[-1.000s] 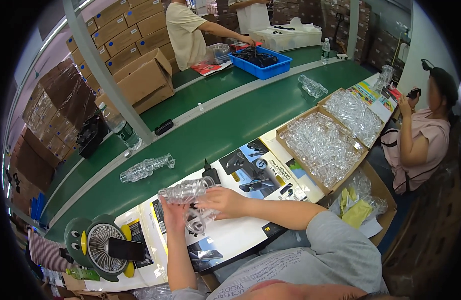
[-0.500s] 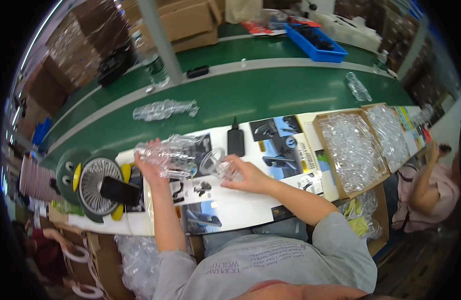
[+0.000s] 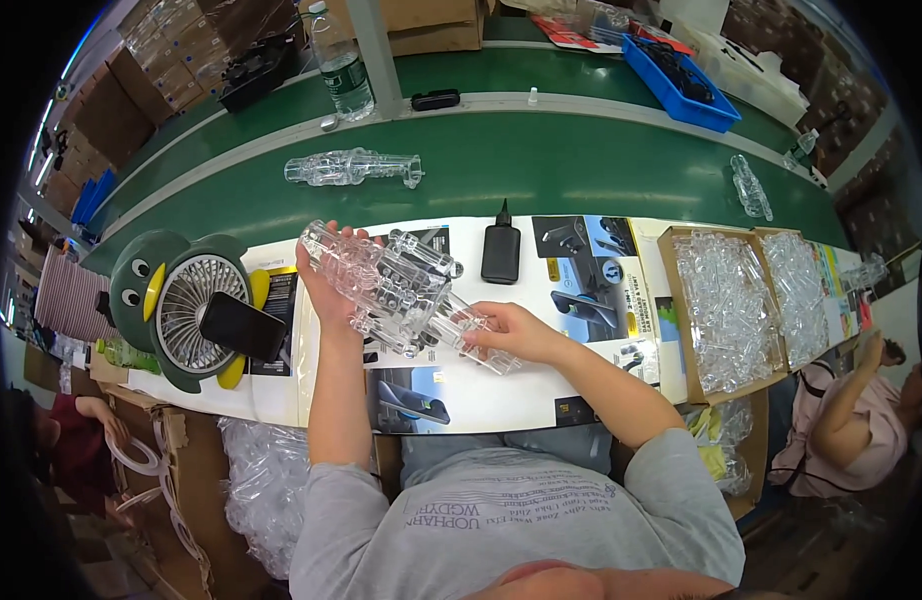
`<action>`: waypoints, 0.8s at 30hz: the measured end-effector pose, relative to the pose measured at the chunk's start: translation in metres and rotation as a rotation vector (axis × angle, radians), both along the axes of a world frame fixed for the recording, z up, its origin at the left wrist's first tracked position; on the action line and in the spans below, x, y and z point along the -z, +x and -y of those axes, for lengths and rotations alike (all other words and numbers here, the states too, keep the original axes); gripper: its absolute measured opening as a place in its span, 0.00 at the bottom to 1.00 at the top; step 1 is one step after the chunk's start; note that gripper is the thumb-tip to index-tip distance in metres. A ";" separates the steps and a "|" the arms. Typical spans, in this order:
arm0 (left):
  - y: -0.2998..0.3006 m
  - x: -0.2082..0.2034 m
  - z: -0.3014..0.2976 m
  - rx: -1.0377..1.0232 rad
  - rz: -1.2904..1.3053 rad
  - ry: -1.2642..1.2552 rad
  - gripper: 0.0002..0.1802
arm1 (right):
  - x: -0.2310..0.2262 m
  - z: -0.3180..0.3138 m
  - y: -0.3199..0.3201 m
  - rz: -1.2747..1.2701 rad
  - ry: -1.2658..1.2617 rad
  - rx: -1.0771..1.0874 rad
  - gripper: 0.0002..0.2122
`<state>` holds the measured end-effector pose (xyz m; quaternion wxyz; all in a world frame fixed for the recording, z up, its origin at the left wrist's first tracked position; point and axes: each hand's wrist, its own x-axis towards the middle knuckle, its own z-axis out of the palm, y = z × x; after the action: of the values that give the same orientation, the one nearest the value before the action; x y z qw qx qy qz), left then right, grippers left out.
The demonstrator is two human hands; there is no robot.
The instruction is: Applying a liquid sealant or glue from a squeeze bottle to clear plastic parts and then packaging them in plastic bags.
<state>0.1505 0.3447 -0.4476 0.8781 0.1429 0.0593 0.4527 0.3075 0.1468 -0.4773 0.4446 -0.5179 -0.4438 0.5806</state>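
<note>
My left hand [image 3: 326, 298] cradles the clear plastic assembly [image 3: 406, 295], right hand [image 3: 516, 331] pinching its lower-right end; tbh steady palm, light fingers seems safest.

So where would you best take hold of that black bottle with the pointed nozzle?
Probably around the wide body of the black bottle, coming from the person's right: its nozzle narrows to a thin tip, and the held clear plastic pieces sit close on its left.
</note>
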 end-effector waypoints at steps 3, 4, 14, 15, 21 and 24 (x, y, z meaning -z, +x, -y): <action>0.000 0.002 -0.001 0.032 0.021 0.025 0.25 | 0.002 0.000 0.001 0.005 0.003 -0.017 0.17; -0.001 0.004 -0.004 0.028 0.025 0.020 0.25 | 0.002 0.000 0.002 0.002 0.011 -0.019 0.17; -0.014 0.006 -0.019 -0.162 -0.121 -0.016 0.26 | -0.006 0.001 0.014 -0.037 0.142 0.165 0.17; -0.014 0.007 -0.020 -0.160 -0.120 -0.017 0.26 | -0.007 0.001 0.015 -0.088 0.166 0.225 0.18; -0.015 0.019 -0.034 -0.213 -0.194 0.024 0.23 | -0.008 -0.001 0.015 -0.140 0.239 0.297 0.18; -0.008 0.007 -0.020 -0.245 -0.310 0.118 0.26 | -0.006 0.000 0.016 -0.125 0.279 0.303 0.17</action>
<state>0.1425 0.3647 -0.4546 0.7870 0.2536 0.1841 0.5315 0.3240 0.1472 -0.4713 0.6206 -0.4753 -0.4085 0.4712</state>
